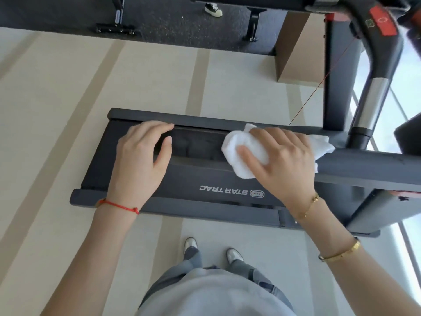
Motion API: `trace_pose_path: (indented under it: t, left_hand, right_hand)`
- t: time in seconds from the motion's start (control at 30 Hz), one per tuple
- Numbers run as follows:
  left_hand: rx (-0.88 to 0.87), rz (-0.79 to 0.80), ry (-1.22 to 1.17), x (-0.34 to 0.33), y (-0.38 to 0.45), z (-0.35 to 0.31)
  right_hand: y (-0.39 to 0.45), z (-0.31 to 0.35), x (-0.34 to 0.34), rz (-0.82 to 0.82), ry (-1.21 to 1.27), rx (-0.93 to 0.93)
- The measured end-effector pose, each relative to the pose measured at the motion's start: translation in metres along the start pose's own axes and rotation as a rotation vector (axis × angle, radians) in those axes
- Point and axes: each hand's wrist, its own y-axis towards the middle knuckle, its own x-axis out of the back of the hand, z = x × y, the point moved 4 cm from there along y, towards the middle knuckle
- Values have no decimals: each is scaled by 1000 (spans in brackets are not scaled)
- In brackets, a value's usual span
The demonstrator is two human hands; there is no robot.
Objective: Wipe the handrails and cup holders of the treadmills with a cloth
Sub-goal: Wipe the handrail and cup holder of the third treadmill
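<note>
A white cloth (245, 153) is bunched under the right hand (280, 160), whose fingers are curled over it and pressed down, with the thumb laid across the near side of the bundle. A loose corner of the cloth trails out to the right, past the knuckles, onto the grey handrail (364, 165). This rail runs left to right across the view, its long axis level with the hands, and continues right toward the upright post (333, 76) and the console end of the treadmill (205, 192). The cloth is thus held at the left end of the rail, and the unwiped length is judged to lie to the right, nearer the right hand.

The left hand (143, 156) is seen empty, fingers loosely spread and slightly bent, hovering to the left above the dark belt; whether it touches anything cannot be told. A second curved rail with a silver grip (371, 99) rises at far right, beside a red stop button (382, 21). A thin red cord (319, 85) hangs slantwise near the post and may be snagged by a wipe carried rightward. No cup holders can be made out. On the far side, another person's shoe (213, 9) is seen on dark matting.
</note>
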Motion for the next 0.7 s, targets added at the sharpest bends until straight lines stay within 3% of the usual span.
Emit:
trace_pose_path:
  t: [0.13,0.27,0.4,0.57,0.7]
  left_hand:
    - [-33,22,-44,4,4,14]
    - [-65,26,-88,7,7,25]
    - [-93,44,-127,9,11,31]
    - [-98,59,-156,13,12,43]
    - [-105,53,-170,16,10,52]
  right_hand:
    - [14,15,-5,18,-12,-170]
    - [31,80,-30,70,6,-85]
    - [23,77,-24,25,24,37]
    - [25,54,-14,-22,-58,-227]
    - [42,113,-39,9,6,-114]
